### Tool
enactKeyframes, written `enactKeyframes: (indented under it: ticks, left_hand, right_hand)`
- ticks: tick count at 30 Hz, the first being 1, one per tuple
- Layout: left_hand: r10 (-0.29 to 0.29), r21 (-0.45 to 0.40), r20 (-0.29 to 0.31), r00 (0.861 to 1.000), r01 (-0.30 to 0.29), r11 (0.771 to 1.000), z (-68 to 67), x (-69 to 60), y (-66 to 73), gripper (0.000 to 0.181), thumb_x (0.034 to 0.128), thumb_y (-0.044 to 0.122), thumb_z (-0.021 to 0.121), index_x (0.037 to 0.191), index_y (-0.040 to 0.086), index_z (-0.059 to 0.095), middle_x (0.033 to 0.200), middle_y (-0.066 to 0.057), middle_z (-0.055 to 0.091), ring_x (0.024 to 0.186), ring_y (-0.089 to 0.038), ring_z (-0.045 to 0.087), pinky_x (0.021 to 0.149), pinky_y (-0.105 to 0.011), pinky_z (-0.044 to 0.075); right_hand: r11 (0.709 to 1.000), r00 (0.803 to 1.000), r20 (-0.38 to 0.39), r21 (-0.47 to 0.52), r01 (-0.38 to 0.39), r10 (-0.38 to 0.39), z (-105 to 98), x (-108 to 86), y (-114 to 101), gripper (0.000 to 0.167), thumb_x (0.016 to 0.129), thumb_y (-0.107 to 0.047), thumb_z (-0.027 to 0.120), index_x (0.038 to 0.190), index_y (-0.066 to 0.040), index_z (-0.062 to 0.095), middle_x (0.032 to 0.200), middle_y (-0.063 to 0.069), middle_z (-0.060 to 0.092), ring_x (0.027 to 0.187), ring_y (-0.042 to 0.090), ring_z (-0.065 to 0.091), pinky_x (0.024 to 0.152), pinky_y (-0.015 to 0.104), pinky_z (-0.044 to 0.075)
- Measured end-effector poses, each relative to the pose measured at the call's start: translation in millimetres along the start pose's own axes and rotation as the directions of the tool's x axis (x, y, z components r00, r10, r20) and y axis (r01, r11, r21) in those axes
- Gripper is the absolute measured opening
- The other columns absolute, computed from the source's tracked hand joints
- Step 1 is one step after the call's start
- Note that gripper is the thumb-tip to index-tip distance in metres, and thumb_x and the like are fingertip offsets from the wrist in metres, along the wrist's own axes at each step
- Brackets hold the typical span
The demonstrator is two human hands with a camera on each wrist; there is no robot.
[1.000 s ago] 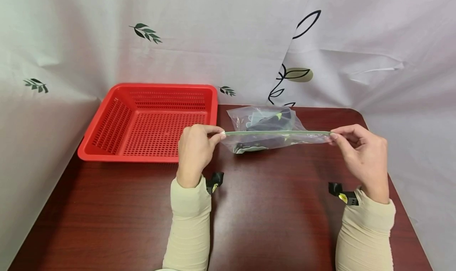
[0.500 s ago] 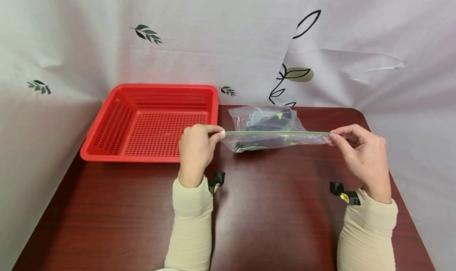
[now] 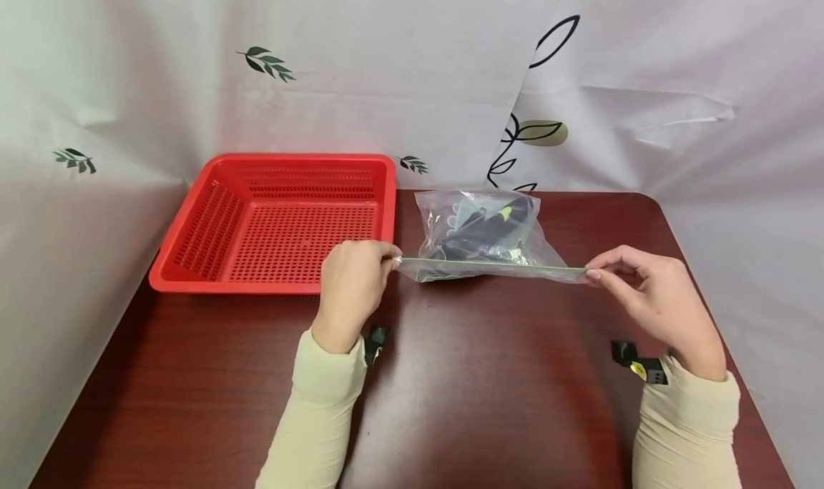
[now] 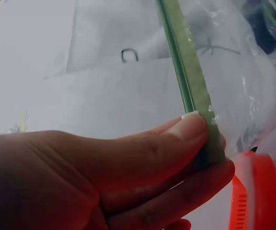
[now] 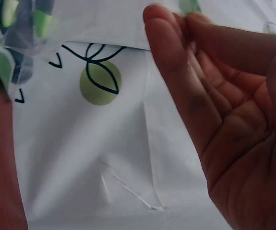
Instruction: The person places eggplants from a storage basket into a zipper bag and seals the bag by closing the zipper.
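A clear zip bag [image 3: 438, 221] with a green zip strip lies at the back of the table, its mouth edge stretched level between both hands. Inside it is something dark and pale green with yellow-green marks [image 3: 483, 231], perhaps folded cloth; its kind is unclear. My left hand [image 3: 352, 289] pinches the left end of the strip between thumb and fingers, and the left wrist view shows the green zip strip [image 4: 188, 67] running up from the thumb. At the other end, my right hand [image 3: 656, 303] pinches the strip's corner with thumb and index finger.
A red perforated plastic basket [image 3: 277, 287] stands on the left, just behind my left hand. The dark red-brown table [image 3: 489, 374] ends at a white curtain [image 3: 360, 67] with leaf prints, which hangs behind and at both sides.
Both hands have come a little nearer to me and lower in view, drawing the zip edge along. More of the bag's filled part now shows behind the strip. Both grips stay.
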State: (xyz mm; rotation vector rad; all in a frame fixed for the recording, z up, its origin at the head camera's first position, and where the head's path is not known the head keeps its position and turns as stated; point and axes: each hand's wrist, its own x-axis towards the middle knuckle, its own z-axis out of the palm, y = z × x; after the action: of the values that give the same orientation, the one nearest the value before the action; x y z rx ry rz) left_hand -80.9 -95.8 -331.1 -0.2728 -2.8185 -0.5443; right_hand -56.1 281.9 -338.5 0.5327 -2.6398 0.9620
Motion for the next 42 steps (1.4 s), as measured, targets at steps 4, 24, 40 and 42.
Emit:
enactKeyframes:
  ticks: [4,24,40,42]
  left_hand:
    - [0.042,0.045,0.010,0.999,-0.043,0.998,2.1,-7.0,0.3,0.011,0.0817,0.013,0.083,0.090,0.020,0.083,0.082,0.001,0.076,0.070,-0.030,0.069,0.055,-0.041,0.051]
    - [0.388,0.250,-0.033,0.921,-0.369,0.895,27.1,-64.5,3.3,0.025,0.0738,-0.010,0.068,0.062,0.013,0.067,0.058,0.000,0.057,0.052,-0.020,0.057,0.049,-0.033,0.042]
    - [0.386,0.223,0.041,0.922,-0.385,0.896,59.2,-90.3,-4.6,0.013,0.0737,0.006,0.073,0.066,0.014,0.066,0.065,-0.001,0.059,0.053,-0.022,0.059,0.045,-0.036,0.045]
    - [0.381,0.213,0.050,0.923,-0.382,0.899,62.6,-91.8,-5.6,0.013,0.0738,0.006,0.072,0.065,0.014,0.066,0.064,-0.002,0.058,0.053,-0.023,0.059,0.044,-0.037,0.044]
  right_hand:
    - [0.998,0.996,0.047,0.001,0.070,-0.070,0,-3.6,4,0.037,0.077,0.010,0.080,0.093,-0.022,0.072,0.083,-0.008,0.071,0.068,-0.004,0.061,0.059,0.012,0.044]
    - [0.985,0.960,0.222,0.056,0.162,-0.171,11,-31.0,27,0.054,0.071,0.014,0.082,0.095,-0.033,0.068,0.092,-0.019,0.068,0.081,-0.005,0.063,0.069,0.011,0.048]
    - [0.958,0.916,0.283,0.122,0.258,-0.283,30,-50.3,43,0.042,0.068,0.011,0.083,0.091,-0.022,0.071,0.095,-0.010,0.069,0.084,0.000,0.065,0.075,0.010,0.046]
    - [0.959,0.912,0.299,0.121,0.257,-0.282,32,-51.2,43,0.041,0.068,0.010,0.083,0.090,-0.022,0.071,0.094,-0.010,0.069,0.084,0.001,0.065,0.077,0.009,0.046]
